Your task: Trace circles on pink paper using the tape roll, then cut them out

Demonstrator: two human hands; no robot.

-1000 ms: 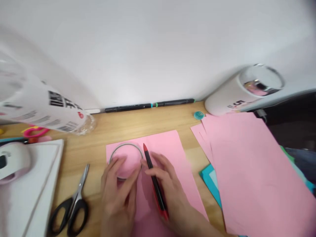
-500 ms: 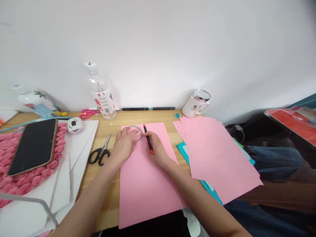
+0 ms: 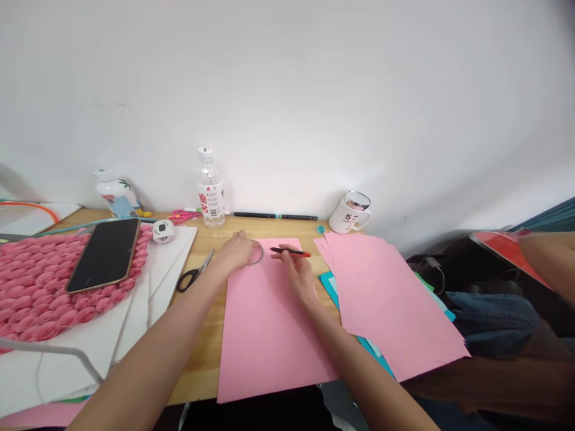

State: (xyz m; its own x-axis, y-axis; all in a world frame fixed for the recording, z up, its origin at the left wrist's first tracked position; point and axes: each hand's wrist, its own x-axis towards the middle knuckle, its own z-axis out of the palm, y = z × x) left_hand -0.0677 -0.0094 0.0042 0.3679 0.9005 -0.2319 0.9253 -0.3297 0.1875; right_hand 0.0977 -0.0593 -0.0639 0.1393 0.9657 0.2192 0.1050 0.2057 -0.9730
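A pink sheet of paper (image 3: 269, 335) lies upright before me on the wooden table. At its upper left corner my left hand (image 3: 235, 251) grips a thin grey ring (image 3: 262, 254); the ring lies on the paper, and the fingers hide its left side. My right hand (image 3: 297, 276) holds a black pen with a red end (image 3: 287, 251) just right of the ring. The pen lies almost level across the fingers, its tip pointing left, apart from the ring. Scissors with black handles (image 3: 188, 279) rest left of the sheet, partly behind my left forearm.
Left are a phone (image 3: 105, 254) on pink ruffled petals (image 3: 40, 293), white boards (image 3: 173, 257) and a small white device (image 3: 163, 231). A bottle (image 3: 211, 194), pens (image 3: 256, 215) and a mug (image 3: 348, 214) line the wall. Pink sheets (image 3: 390, 299) lie right; another person's arm (image 3: 545, 257) shows beyond.
My right hand has drawn away from the ring to the right, and the pen has swung from steep to nearly level. My left hand stays at the ring. The camera view has shifted.
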